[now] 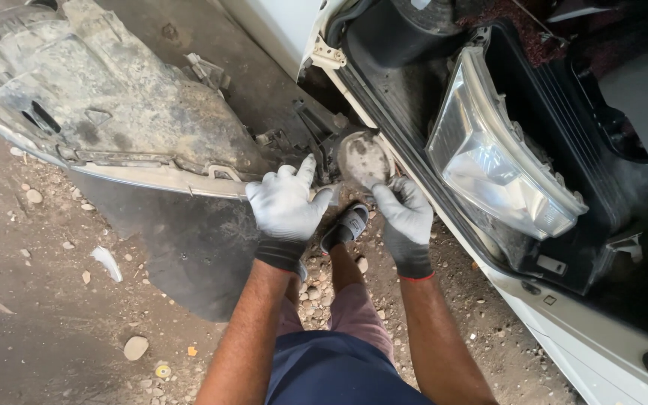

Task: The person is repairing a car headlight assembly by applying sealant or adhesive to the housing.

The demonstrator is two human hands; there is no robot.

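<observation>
Fog lamp (364, 157) dusty, round, between both gloved hands' fingers (393, 196)

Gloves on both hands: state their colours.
Left hand white-grey, right hand grey; black cuffs, head view.

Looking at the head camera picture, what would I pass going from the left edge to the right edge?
Dirty detached bumper panel → left hand in a grey glove → round fog lamp housing → right hand in a grey glove → headlight → white car body.
</observation>
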